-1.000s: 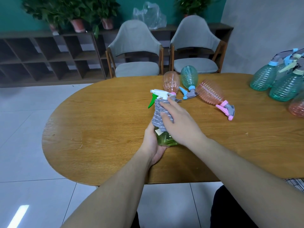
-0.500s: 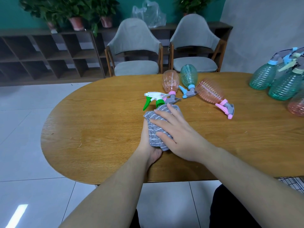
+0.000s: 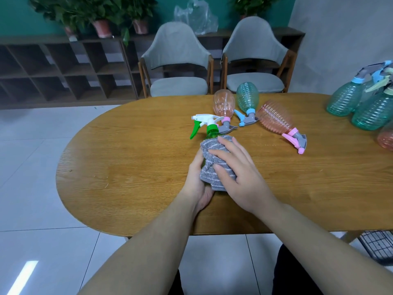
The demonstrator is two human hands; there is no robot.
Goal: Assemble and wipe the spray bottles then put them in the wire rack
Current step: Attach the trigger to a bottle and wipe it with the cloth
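Wiping green bottle (image 3: pixel 212 133): left hand (image 3: pixel 198 179) grips it, right hand (image 3: pixel 240 175) presses cloth (image 3: pixel 214 165) flat; three bottles (image 3: pixel 274 119) lie unwiped on bench (image 3: pixel 127 167), none racked.

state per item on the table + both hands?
green bottle: head on, wrapped in cloth, held
cloth: round the green bottle
left hand: grips bottle from below
right hand: presses cloth on bottle
teal bottle: lying, head on
pink bottle: lying, head on
peach bottle: lying, head on
wire rack: on floor, mostly out of frame
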